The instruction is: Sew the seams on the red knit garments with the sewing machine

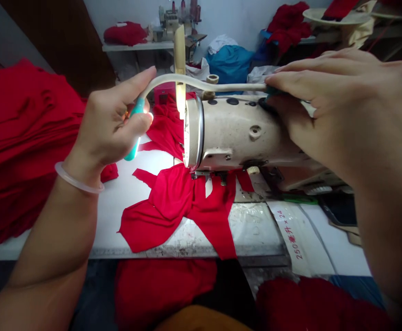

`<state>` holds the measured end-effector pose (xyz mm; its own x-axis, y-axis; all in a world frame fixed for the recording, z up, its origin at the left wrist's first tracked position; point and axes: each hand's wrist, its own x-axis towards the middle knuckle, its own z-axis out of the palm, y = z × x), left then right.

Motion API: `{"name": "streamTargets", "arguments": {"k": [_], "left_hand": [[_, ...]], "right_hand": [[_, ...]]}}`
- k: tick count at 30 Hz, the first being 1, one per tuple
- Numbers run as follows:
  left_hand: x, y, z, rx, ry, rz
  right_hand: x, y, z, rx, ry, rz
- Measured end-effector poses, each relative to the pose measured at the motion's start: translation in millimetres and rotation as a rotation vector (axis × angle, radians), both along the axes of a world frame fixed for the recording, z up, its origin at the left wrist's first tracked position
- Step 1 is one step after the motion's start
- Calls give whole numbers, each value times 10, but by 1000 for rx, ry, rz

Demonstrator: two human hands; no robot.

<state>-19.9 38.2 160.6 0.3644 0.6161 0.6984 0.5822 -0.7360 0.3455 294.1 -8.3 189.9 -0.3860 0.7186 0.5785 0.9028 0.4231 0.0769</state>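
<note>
My left hand [113,122] is closed around the teal head of a lit gooseneck lamp [138,106]. Its pale bendy neck [221,87] arches over the front of a cream sewing machine [235,131]. At the other end, the fingers of my right hand [328,92] grip the lamp's teal base against the top of the machine; part of that base is hidden by the hand. Red fabric pieces [173,193] lie on the machine bed, partly under the needle area, with one strip hanging over the table's front edge.
A tall stack of red fabric [25,138] stands on the left of the white table [118,230]. A printed paper strip [292,234] lies at the right. More red cloth [166,289] is below the edge. Behind stands another machine with thread cones [194,11].
</note>
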Motion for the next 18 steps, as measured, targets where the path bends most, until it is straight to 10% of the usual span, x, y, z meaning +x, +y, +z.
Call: {"name": "streamTargets", "arguments": {"k": [18], "left_hand": [[89,-63,-141,3,-30,28]], "right_hand": [[28,49,30,-11,-23,-11]]}}
